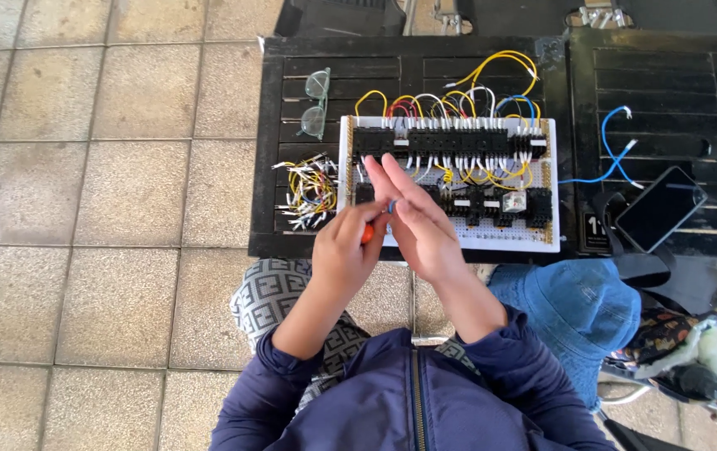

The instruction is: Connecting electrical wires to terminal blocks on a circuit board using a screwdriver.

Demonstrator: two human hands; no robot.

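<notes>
Near the middle of the frame, the left hand (343,250) has its fingers curled around a small orange-handled tool (368,234), pinching it. The right hand (415,224) hovers just beside it with fingers stretched flat and close together, holding nothing, its tips over the white wiring board (526,240). That board lies on the black slatted bench (292,242), with loose wires (308,192) to its left, glasses (315,102) at upper left, and a phone (661,209) at right.
</notes>
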